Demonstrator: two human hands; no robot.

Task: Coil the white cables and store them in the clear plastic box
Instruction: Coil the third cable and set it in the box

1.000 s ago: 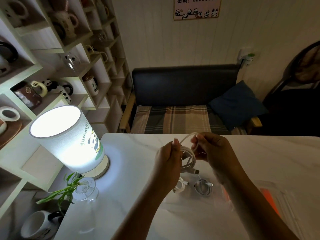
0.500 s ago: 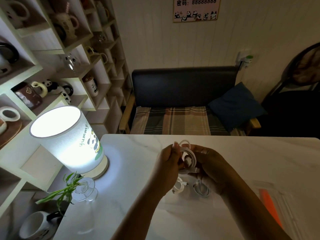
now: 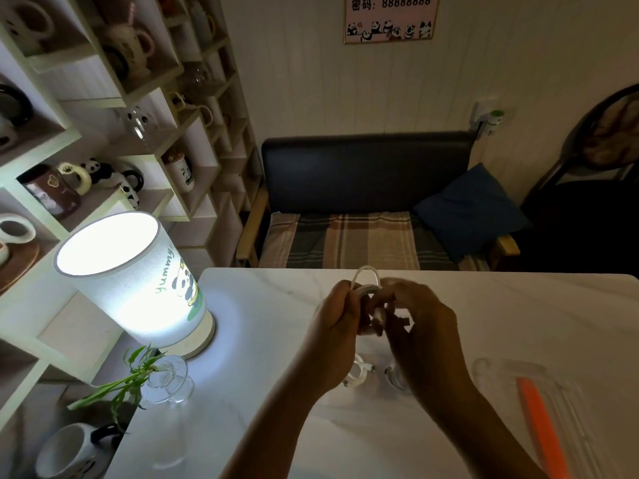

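Coil tightened between both hands above the desk.

The white cable (image 3: 366,288) was gripped in the fingers (image 3: 349,288) of the left hand (image 3: 337,326) and right hand (image 3: 420,323); the wide loop held a second earlier had been drawn small, so winding seemed nearly finished. Two coiled cables (image 3: 358,375) lay nearer on the desk (image 3: 262,340), apparently inside the clear plastic box (image 3: 501,371), which was blurred.

"密码: 88888888" on wall sign (image 3: 390,17), "yummy" on lamp shade (image 3: 138,274)
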